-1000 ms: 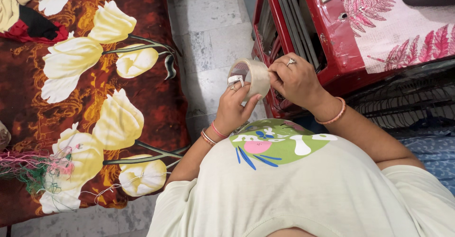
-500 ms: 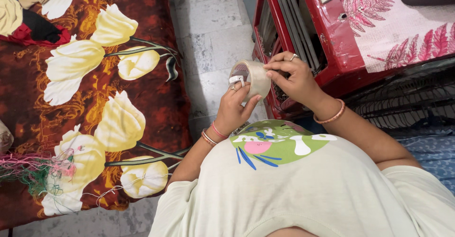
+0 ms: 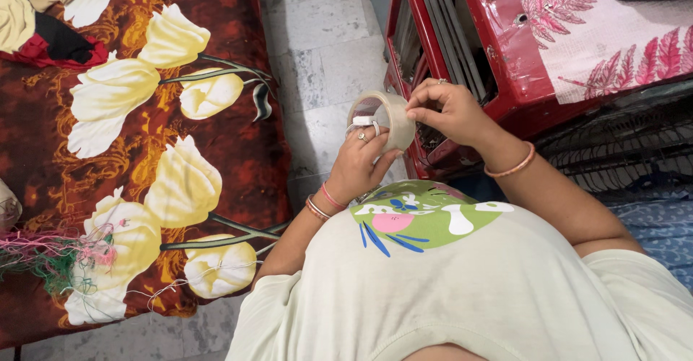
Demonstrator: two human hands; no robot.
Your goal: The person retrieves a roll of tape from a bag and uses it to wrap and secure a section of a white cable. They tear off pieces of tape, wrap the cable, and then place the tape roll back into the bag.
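- The left hand (image 3: 359,160) is gripping a roll of clear packing tape (image 3: 385,119), fingers curled through and around the ring, and is holding it up in front of the chest, above the grey tiled floor (image 3: 325,65).
- A ring is showing on 1 finger of this hand, and a small white piece is sitting against the roll's inner edge; what that piece is cannot be told.
- The right hand (image 3: 449,108) is pinching at the outer rim of the roll with thumb and fingertips pressed together, touching the tape on its right side; whether a loose end is caught between them cannot be told.
- A thin bangle (image 3: 511,166) is circling the right wrist, and 2 or 3 pink and orange bangles (image 3: 323,201) are sitting on the left wrist.
- The person is wearing a pale shirt (image 3: 462,296) with a green, pink and blue print at the chest.
- A dark red cloth with large cream flowers (image 3: 144,144) is lying to the left, with tangled pink and green threads (image 3: 50,256) resting on its lower left part.
- A red metal cabinet (image 3: 462,36) is standing just behind the hands, with a white cloth bearing red fern leaves (image 3: 621,36) spread over its top.
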